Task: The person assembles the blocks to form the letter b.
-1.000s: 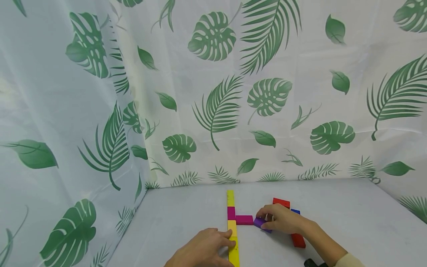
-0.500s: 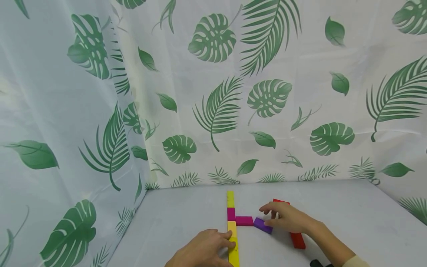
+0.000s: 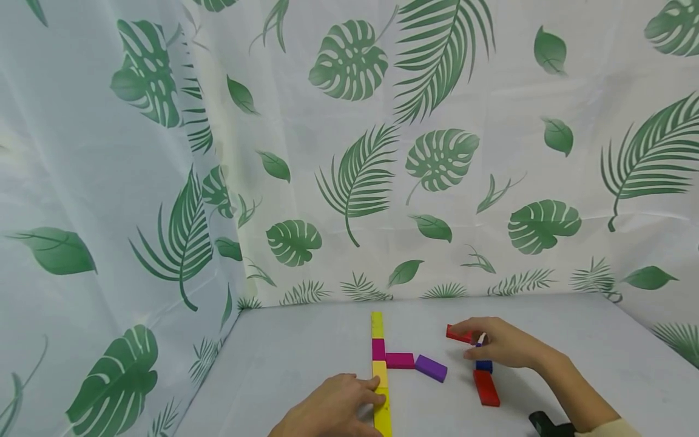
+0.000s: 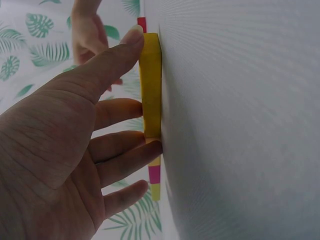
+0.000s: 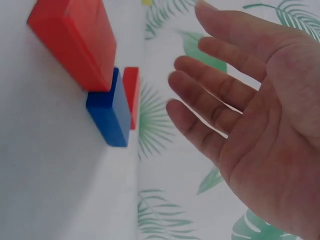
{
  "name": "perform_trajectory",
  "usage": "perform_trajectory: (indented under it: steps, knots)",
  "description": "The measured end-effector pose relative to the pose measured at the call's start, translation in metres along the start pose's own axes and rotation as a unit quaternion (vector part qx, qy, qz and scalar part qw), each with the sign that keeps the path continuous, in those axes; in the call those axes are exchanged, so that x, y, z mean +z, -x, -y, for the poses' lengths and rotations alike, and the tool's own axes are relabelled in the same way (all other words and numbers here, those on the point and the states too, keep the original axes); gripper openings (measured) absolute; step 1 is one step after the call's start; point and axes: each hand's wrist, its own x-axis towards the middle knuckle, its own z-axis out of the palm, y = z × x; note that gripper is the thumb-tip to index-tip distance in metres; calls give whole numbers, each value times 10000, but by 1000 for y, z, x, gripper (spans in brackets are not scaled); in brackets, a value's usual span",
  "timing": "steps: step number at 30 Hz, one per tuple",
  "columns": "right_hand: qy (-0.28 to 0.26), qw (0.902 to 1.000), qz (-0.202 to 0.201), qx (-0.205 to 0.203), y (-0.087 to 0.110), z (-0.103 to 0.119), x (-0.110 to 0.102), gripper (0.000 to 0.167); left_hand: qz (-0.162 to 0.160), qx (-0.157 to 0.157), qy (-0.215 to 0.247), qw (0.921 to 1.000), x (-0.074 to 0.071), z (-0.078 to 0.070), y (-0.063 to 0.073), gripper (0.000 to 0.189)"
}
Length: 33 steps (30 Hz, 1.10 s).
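Observation:
My left hand rests its nearly straight fingers on the yellow blocks at the near end of a straight row. In the left wrist view its thumb touches the near end of the yellow block. A magenta block branches rightward from the row, and a purple block lies slanted at its end. My right hand, fingers spread and holding nothing, hovers over a blue block. That blue block sits between a near red block and a far red block, which the fingers partly cover.
Farther up the row are a magenta block and a yellow block. A white curtain with green leaves stands behind and left of the white table. A black object sits by the right wrist.
My right hand has let go of the purple block and moved right, over the blue and red blocks. The purple block stays slanted beside the magenta one. My left hand has not moved.

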Motion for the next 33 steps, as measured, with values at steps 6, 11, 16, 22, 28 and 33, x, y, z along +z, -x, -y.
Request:
perform_trajectory:
  steps: [6,11,16,22,28,33]
  knots:
    - [-174,9991,367,125,8,-5,-5,51,2,-39,144,9999,-1,0,0,53]
    - [-179,9972,675,271,12,-6,-8,55,-16,-87,145,9999,-1,0,0,53]
    - [-240,9945,925,422,14,-2,-9,56,11,-114,167,9998,-1,-1,1,52]
    - [-277,9911,1105,696,15,-1,-8,53,14,-70,121,9999,-2,0,0,55]
    - [-242,9897,1093,897,13,-2,-2,48,31,-50,93,9999,-2,0,1,54]
    - [-100,9877,1141,1067,13,1,3,46,61,-55,50,10000,-2,-1,2,54]
